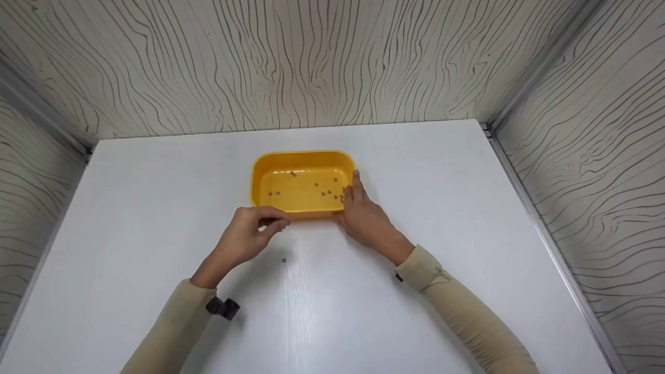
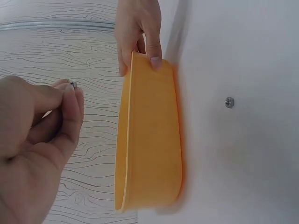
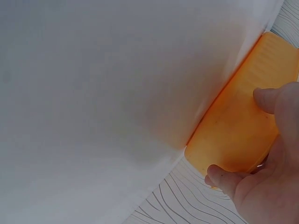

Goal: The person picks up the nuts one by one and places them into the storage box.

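Observation:
A yellow plastic bin [image 1: 291,213] stands on the white table, with several small metal nuts [image 1: 323,194] scattered over its floor. My left hand [image 1: 249,236] is just in front of the bin's near left rim, and its thumb and fingertips pinch a small hex nut [image 2: 73,84]. At the bin's right end, my right hand [image 1: 368,218] grips the wall, some fingers over the rim and the thumb against the outside. Another hex nut [image 2: 229,102] lies on the table in front of the bin.
The white table [image 1: 426,171] reaches back to a panel [image 1: 311,62] with a wood-grain pattern. Similar panels rise at both sides, joined by metal rails [image 1: 545,223]. A black strap-like piece [image 1: 223,308] sticks out from the left sleeve.

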A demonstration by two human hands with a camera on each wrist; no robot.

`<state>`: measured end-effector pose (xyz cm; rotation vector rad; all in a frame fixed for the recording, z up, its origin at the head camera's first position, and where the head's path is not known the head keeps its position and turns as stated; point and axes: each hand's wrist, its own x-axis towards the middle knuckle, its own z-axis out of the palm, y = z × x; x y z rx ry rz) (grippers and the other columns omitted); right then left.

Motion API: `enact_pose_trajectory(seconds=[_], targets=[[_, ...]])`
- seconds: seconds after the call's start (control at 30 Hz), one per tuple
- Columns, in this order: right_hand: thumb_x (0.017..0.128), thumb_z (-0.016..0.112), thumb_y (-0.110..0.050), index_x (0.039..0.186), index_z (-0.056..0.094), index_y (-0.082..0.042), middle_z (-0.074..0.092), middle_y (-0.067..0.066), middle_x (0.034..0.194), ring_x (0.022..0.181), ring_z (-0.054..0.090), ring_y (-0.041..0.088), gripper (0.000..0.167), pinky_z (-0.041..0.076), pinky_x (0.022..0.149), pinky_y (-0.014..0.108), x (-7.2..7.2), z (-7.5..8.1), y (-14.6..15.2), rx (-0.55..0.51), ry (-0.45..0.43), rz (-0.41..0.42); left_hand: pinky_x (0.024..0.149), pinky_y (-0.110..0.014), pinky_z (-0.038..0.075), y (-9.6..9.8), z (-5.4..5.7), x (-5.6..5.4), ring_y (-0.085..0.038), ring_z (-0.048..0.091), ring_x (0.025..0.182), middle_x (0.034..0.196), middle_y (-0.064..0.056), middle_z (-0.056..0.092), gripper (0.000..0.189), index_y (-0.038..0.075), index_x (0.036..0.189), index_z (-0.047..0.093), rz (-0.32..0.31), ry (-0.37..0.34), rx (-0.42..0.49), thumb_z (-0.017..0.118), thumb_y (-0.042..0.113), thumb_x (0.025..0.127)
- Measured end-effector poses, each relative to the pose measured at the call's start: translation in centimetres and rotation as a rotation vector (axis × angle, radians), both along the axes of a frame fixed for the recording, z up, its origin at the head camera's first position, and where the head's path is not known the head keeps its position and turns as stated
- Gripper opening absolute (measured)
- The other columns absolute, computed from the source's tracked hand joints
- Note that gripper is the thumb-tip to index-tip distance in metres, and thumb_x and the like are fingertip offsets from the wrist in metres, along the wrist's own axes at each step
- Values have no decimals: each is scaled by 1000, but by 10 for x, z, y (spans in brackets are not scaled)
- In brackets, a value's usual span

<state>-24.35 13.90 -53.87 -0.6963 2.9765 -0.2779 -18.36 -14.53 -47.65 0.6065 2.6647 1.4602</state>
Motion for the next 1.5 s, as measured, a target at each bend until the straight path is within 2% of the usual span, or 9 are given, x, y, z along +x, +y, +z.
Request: enact_pose_trajectory(seconds=[0.13, 0.23, 0.33, 0.47, 0.63, 0.87, 1.03, 1.23, 1.5], targets=[[108, 56, -44, 156, 31, 16, -2, 36, 172, 156, 37, 43, 81, 62, 103, 43, 0, -1, 0, 0, -17, -14, 85, -24, 66, 1, 2, -14, -25, 77, 94, 107, -10, 81, 13, 5, 108, 81, 79, -89, 50, 73, 7, 97], [108, 57, -45, 157, 30, 16, -1, 37, 171, 155, 38, 44, 82, 63, 101, 43, 0, -1, 1, -1, -13, -15, 87, -28, 67, 0, 4, -28, -27, 77, 97, 110, -12, 80, 13, 7, 108, 81, 148, -176, 105, 72, 7, 99], [108, 56, -44, 156, 30, 17, -1, 38, 171, 155, 38, 45, 81, 64, 100, 44, 0, -2, 3, -5, -4, -10, 91, -28, 66, -2, 5, -43, -22, 75, 98, 114, -17, 79, 15, 6, 110, 80, 210, -251, 164, 70, 8, 100], [109, 54, -45, 157, 30, 16, -1, 38, 171, 154, 38, 45, 82, 63, 101, 44, 0, -1, 3, -5, -2, -11, 89, -19, 64, -3, 5, -60, -16, 71, 95, 111, -16, 77, 17, 4, 113, 80, 273, -321, 224, 70, 12, 101], [108, 54, -47, 158, 29, 14, -3, 35, 172, 154, 39, 44, 83, 61, 105, 45, 0, 1, 2, -8, -27, -23, 86, -16, 63, -3, 2, -76, -15, 70, 96, 109, -9, 74, 21, 3, 116, 78, 332, -385, 266, 70, 16, 102], [109, 54, -46, 158, 29, 14, -3, 35, 172, 154, 40, 43, 82, 59, 108, 46, 0, 3, 1, 0, -30, -22, 104, -33, 62, 4, 0, -95, -12, 71, 98, 114, -10, 71, 23, -2, 120, 74, 367, -466, 300, 68, 11, 102], [109, 53, -44, 157, 29, 17, 0, 39, 171, 153, 41, 45, 81, 60, 107, 45, 0, 3, 0, 30, 4, 13, 108, -31, 60, 7, 1, -109, -11, 70, 99, 117, -10, 69, 25, -5, 125, 71, 410, -553, 359, 64, 8, 104], [109, 54, -45, 157, 30, 16, 0, 38, 171, 152, 41, 45, 81, 58, 110, 47, -1, 2, 0, 3, -5, -3, 109, -29, 59, 7, 2, -120, -13, 68, 101, 119, -10, 67, 25, -5, 125, 70, 470, -635, 370, 59, 3, 104], [109, 54, -44, 157, 30, 15, 1, 37, 171, 152, 42, 44, 80, 55, 113, 47, -1, 2, -1, 0, -14, -8, 112, -33, 58, 7, 1, -119, -17, 66, 102, 121, -11, 65, 24, -3, 125, 71, 521, -688, 333, 59, 4, 105]])
